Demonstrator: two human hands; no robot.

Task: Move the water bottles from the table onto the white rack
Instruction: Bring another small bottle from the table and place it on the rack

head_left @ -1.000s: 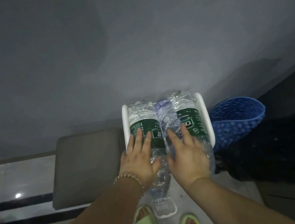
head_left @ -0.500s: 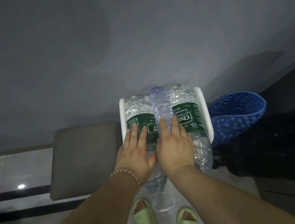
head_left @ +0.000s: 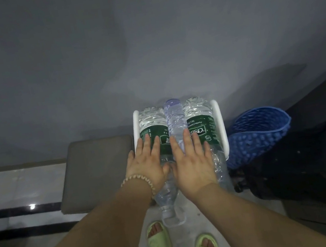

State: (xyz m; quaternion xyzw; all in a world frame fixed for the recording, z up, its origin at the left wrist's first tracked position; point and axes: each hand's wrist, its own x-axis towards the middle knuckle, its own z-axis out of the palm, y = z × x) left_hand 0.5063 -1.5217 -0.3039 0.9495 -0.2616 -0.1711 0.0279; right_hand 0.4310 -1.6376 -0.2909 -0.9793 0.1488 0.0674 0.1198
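Note:
Two large clear bottles with green labels lie side by side on the white rack (head_left: 219,122), the left bottle (head_left: 150,125) and the right bottle (head_left: 202,121). A slimmer clear bottle (head_left: 175,117) lies on top between them. My left hand (head_left: 147,164) rests flat, fingers spread, on the left bottle. My right hand (head_left: 192,161) lies flat over the slim bottle and the right one. Neither hand grips anything. The left bottle's neck and cap (head_left: 168,211) stick out toward me.
A grey cushioned stool (head_left: 93,174) stands left of the rack. A blue perforated basket (head_left: 254,136) leans at the right, beside a dark bulky object (head_left: 315,162). My feet in green slippers (head_left: 160,244) stand on the tiled floor below. A grey wall is behind.
The slim bottle has slid further back between the two large ones. Both hands have followed it forward and lie flatter on the bottles.

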